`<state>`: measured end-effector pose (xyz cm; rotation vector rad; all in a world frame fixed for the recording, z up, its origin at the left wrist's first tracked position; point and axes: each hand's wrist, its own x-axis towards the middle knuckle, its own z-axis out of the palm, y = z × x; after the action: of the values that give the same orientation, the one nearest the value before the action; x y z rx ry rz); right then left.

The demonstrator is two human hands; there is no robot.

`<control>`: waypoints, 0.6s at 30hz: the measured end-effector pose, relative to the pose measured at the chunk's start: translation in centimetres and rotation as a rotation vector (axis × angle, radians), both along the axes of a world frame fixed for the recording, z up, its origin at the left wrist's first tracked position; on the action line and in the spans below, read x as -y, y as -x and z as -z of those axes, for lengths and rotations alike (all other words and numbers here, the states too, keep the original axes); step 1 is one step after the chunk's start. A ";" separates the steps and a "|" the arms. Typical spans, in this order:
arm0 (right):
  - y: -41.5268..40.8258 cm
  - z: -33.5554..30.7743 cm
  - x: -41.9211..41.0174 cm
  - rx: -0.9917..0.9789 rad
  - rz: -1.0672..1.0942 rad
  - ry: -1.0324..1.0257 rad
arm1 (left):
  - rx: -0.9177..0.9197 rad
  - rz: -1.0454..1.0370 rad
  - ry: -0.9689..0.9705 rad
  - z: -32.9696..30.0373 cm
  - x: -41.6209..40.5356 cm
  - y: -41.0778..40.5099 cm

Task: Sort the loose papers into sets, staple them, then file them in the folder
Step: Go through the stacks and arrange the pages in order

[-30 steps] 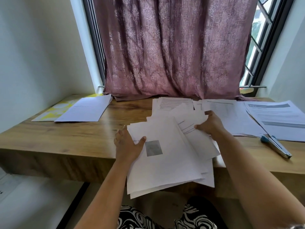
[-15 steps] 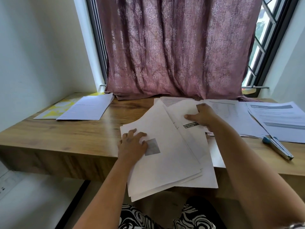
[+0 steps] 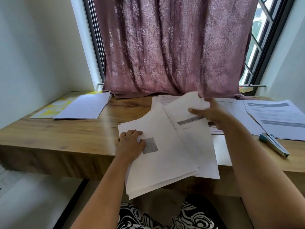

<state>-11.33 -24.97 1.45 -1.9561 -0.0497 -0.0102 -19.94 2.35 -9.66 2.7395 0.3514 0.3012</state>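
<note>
Bare wood of the desk (image 3: 105, 128) lay open left of the fanned paper stack (image 3: 165, 156), up to the sheets (image 3: 85, 106) on the yellow folder (image 3: 49, 109) at the far left. Right of the stack, printed pages (image 3: 277, 118) and a stapler (image 3: 274, 145) blocked the way. Behind the stack, the curtain (image 3: 165, 55) closed off the back edge. 2 hands occupied the stack: the left hand (image 3: 129, 143) and the right hand (image 3: 209, 111).

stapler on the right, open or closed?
Closed. The stapler lies flat on the desk, arm down against its base, untouched by either hand.
</note>
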 end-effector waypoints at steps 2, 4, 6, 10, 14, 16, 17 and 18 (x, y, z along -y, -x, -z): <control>0.9 0.7 1.4 -0.312 -0.183 0.153 | 0.001 0.001 0.007 0.1 -0.1 0.0; 0.4 1.5 2.3 -0.323 -0.164 0.462 | 0.004 -0.002 0.010 0.1 -0.1 -0.1; -0.4 1.4 2.3 -0.069 0.004 0.720 | 0.001 -0.008 0.012 0.0 -0.1 -0.3; -1.6 -0.7 0.9 0.372 0.217 0.552 | -0.004 -0.016 0.029 -0.3 0.2 -0.2; -2.4 -2.6 -0.8 0.724 0.351 0.415 | -0.008 -0.015 0.050 -0.6 0.3 0.0; -2.6 -3.2 -1.5 0.757 0.418 0.276 | -0.001 -0.036 0.079 -0.9 0.3 0.1; -2.7 -3.3 -1.7 0.745 0.440 0.212 | 0.006 -0.046 0.096 -1.0 0.3 0.1; -2.7 -3.3 -1.9 0.733 0.460 0.152 | 0.009 -0.050 0.111 -1.1 0.3 0.1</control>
<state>-8.59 -23.10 4.74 -1.9778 -0.0817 -1.0479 -20.08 2.09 -8.59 2.6232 0.4215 0.2975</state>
